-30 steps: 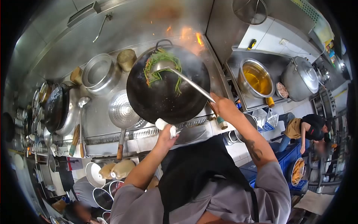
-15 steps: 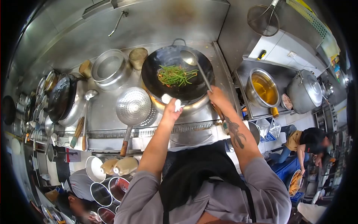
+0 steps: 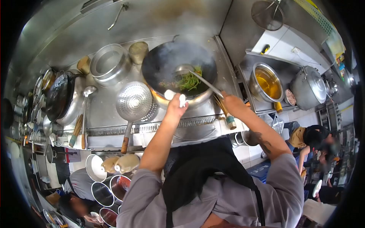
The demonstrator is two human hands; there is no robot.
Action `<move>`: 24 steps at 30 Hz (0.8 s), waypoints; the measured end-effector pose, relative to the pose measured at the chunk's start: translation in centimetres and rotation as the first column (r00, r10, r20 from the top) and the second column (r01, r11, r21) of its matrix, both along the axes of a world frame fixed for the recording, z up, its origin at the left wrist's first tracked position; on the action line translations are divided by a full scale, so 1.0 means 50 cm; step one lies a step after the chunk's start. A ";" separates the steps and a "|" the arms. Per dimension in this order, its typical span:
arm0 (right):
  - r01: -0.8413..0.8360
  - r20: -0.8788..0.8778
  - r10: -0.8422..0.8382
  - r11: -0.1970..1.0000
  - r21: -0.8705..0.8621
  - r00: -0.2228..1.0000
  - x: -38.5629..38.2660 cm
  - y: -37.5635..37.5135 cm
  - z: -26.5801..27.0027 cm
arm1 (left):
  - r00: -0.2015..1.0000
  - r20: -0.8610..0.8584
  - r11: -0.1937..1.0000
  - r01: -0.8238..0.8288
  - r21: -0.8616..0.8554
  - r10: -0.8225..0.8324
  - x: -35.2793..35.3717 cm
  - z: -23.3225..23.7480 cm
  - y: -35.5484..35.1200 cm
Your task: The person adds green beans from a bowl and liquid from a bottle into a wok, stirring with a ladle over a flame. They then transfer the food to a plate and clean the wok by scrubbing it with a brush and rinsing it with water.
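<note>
The black wok (image 3: 154,64) sits on the burner, with smoke rising from it. My left hand (image 3: 176,109) is closed on a white cloth (image 3: 170,94) at the wok's near rim; any handle under the cloth is hidden. My right hand (image 3: 234,105) grips the handle of a long metal ladle (image 3: 207,83). The ladle's bowl is down in the wok, against a heap of green beans (image 3: 189,81) on the right side. Small reddish-brown bits lie left of the beans. Below my right wrist is a bamboo brush (image 3: 230,119).
Left of the wok lies a perforated strainer (image 3: 134,102), with stacked metal basins (image 3: 107,62) behind it. At right stand a pot of yellow oil (image 3: 268,84) and a lidded stockpot (image 3: 311,89). Other people are at the lower left and right.
The ladle's bowl has come down from the wok's far side into the beans. My right hand has shifted right and nearer. The beans are bunched to the right, and smoke has thickened.
</note>
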State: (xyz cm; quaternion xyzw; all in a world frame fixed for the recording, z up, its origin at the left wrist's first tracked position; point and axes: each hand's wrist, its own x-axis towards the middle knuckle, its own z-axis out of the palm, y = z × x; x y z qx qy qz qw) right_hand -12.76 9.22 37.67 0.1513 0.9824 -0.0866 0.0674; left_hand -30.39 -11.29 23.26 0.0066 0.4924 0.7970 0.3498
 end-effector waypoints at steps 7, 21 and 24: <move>-0.156 -0.130 0.143 0.983 -0.094 0.981 0.060 -0.014 0.109 | 0.979 0.198 0.971 -0.001 0.239 -0.048 0.113 0.176 -0.046; -0.247 -0.257 0.262 0.965 0.091 0.930 0.080 0.078 0.082 | 0.858 0.502 0.992 0.060 0.113 -0.109 0.231 0.082 -0.072; -0.307 -0.238 0.289 0.951 -0.039 0.927 0.105 0.071 0.148 | 0.804 0.595 0.970 -0.129 0.204 -0.018 0.166 0.085 -0.041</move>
